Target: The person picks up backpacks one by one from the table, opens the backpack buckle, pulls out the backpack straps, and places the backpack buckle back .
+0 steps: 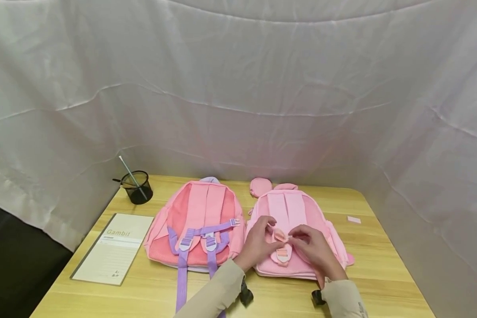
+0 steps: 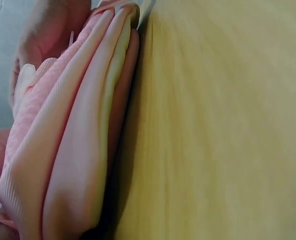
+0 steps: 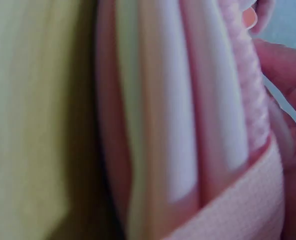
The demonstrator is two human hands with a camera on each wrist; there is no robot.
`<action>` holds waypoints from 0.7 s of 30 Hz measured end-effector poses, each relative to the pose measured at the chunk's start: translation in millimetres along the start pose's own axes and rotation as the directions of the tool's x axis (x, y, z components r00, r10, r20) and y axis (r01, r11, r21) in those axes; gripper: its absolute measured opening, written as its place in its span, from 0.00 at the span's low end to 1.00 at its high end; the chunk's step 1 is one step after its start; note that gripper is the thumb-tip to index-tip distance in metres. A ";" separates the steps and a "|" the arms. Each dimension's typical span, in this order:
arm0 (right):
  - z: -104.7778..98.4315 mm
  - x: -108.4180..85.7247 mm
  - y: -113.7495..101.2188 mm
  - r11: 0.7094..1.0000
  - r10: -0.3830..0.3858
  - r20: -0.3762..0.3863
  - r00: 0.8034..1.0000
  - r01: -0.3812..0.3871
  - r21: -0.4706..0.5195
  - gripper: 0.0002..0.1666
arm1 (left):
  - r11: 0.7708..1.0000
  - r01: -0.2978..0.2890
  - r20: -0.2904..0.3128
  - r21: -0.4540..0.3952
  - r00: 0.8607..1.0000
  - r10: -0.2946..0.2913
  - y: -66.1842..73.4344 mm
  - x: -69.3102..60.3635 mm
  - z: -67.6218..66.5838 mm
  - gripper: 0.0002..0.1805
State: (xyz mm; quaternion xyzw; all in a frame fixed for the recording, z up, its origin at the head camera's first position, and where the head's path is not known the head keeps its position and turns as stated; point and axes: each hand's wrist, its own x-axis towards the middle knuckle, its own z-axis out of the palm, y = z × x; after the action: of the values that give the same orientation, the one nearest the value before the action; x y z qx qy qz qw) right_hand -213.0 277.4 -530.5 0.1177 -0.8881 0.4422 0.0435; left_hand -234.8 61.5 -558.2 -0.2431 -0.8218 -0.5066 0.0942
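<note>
A light pink backpack (image 1: 312, 207) lies on the table with its straps upward. Over its middle, the left hand (image 1: 261, 240) pinches a peach-coloured strap piece (image 1: 279, 234) between thumb and fingers. Close beside it the right hand (image 1: 312, 247) pinches the other side of the same small piece. Just below the fingertips lies a strap adjuster (image 1: 282, 255). Both wrist views show the layered side of the backpack (image 2: 78, 145) (image 3: 177, 110) near the table, with part of a hand at the edge; the fingertips' exact hold is hidden there.
A coral backpack (image 1: 198, 207) with purple straps (image 1: 182, 282) lies to the left. Farther left are a notebook (image 1: 115, 251) and a black mesh cup (image 1: 140, 194) holding pens. A round pink pouch (image 1: 260, 187) touches the back edge area; a small pale card (image 1: 353, 219) lies at right.
</note>
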 end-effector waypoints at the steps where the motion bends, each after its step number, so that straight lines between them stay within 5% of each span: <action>1: 0.1 -0.5 0.7 1.000 0.010 -0.004 1.000 -0.010 -0.004 0.05 | 1.000 0.001 -0.025 -0.009 1.000 -0.001 0.1 -0.8 -0.5 0.27; 4: 0.8 -1.2 2.2 0.999 0.030 -0.008 1.000 -0.030 -0.011 0.05 | 1.000 0.003 -0.060 0.029 0.998 -0.001 1.9 -2.5 -1.5 0.15; 8: 1.3 -1.6 3.2 0.999 0.045 -0.021 0.999 -0.046 -0.027 0.05 | 0.987 -0.007 0.004 0.162 1.000 0.007 8.4 -0.7 -2.5 0.06; 13: 1.3 -2.4 4.2 0.998 0.058 -0.033 0.998 -0.059 -0.032 0.05 | 0.971 0.019 0.024 0.237 0.999 -0.026 16.9 3.2 -0.6 0.07; 21: 1.7 -3.8 5.5 0.998 0.052 -0.045 0.998 -0.054 -0.043 0.06 | 0.949 0.126 -0.092 0.290 0.990 -0.103 22.2 0.6 15.5 0.12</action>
State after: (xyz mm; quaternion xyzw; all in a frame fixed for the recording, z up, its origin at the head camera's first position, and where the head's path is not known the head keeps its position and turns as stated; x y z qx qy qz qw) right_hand -210.7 279.9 -536.5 0.0834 -0.8993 0.4258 0.0539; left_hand -222.9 83.5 -547.8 -0.1587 -0.8967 -0.3918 0.1310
